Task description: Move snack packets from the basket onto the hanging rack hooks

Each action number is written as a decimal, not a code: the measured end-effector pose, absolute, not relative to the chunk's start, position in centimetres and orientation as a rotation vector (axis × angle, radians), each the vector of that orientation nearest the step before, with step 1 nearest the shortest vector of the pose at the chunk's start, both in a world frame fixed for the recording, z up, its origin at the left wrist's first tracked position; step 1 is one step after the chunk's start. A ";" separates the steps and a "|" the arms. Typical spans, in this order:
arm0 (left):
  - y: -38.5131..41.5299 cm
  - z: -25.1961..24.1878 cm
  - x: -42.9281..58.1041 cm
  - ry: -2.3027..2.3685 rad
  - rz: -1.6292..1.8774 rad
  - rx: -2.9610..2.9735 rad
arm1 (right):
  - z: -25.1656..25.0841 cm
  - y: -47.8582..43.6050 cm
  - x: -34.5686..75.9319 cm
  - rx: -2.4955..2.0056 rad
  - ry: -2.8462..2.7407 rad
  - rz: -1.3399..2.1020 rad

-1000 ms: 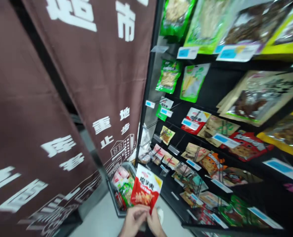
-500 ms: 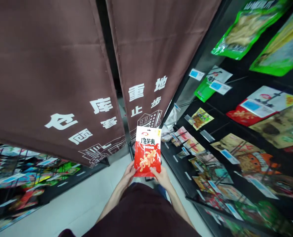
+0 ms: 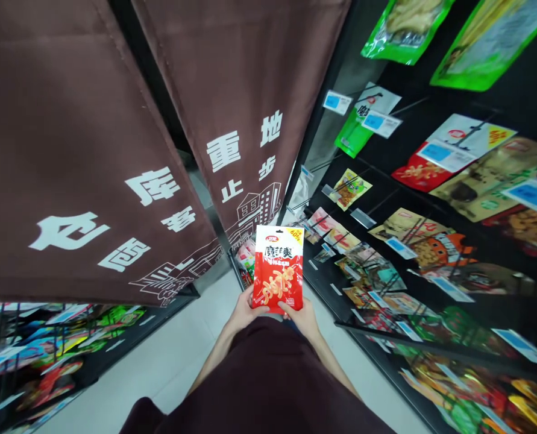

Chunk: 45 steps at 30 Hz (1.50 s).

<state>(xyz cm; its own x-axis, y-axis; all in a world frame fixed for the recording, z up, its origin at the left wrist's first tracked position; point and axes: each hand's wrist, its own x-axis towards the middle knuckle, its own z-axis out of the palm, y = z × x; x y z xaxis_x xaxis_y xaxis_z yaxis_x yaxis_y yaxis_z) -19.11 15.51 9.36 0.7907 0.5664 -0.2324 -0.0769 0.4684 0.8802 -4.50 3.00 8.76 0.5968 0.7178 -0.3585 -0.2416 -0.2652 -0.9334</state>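
A red and white snack packet (image 3: 279,269) stands upright in front of me, held by its lower edge. My left hand (image 3: 244,310) pinches its bottom left corner and my right hand (image 3: 303,318) pinches its bottom right corner. Both hands are closed on the packet, thumbs on its front. My forearms reach out over my dark brown top.
Two brown curtains (image 3: 114,150) with white characters hang ahead and left. A black peg rack (image 3: 386,199) with hanging snack bags and blue price tags fills the right. A basket of packets (image 3: 245,262) stands on the pale floor behind the packet. Low shelves of goods (image 3: 46,343) sit at lower left.
The view has swung left and down from the rack toward the curtains. The packet has stayed in both hands and now stands a little higher and more upright.
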 end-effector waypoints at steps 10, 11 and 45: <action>14.1 9.2 -19.4 0.483 0.421 1.034 | 8.6 2.7 -5.3 -1.674 -0.427 0.862; 14.0 9.3 -19.5 0.487 0.423 1.031 | 8.7 2.6 -5.4 -1.671 -0.422 0.857; 14.1 13.0 -18.3 0.557 0.537 0.928 | 13.6 2.8 -5.0 -1.508 -0.471 0.745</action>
